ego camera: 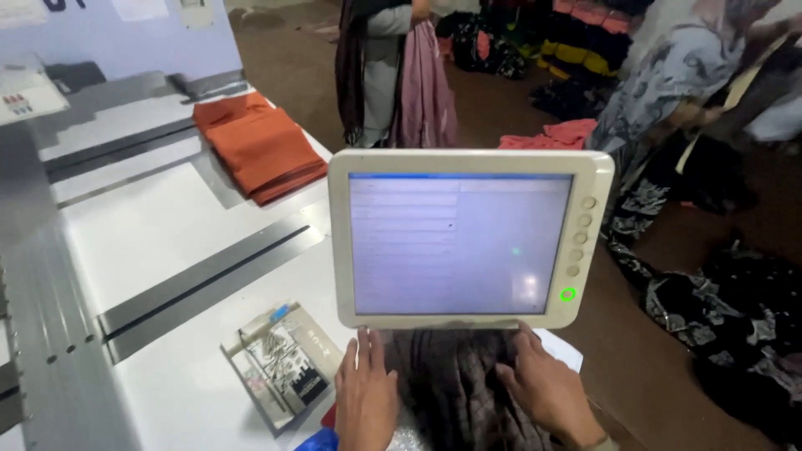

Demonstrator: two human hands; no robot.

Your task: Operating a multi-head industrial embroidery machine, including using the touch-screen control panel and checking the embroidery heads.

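White machine table (167, 225): flat top with grey metal rails running diagonally; fills left half of view.
Monitor (468, 238): cream-framed screen on a stand, lit pale, column of round buttons down its right edge, one green light at the lower right.
Dark patterned cloth (455, 388): lies directly below the monitor, between the two hands, at the table's near edge.
Folded orange cloth (261, 146): stacked on the table's far side, well apart from the hands.
Small tray (280, 372): holds small metal parts, just beside the left hand.
Left hand (365, 397): flat, fingers extended and together, resting on the cloth's left edge.
Right hand (547, 384): fingers spread, pressing on the cloth's right side; grips nothing.
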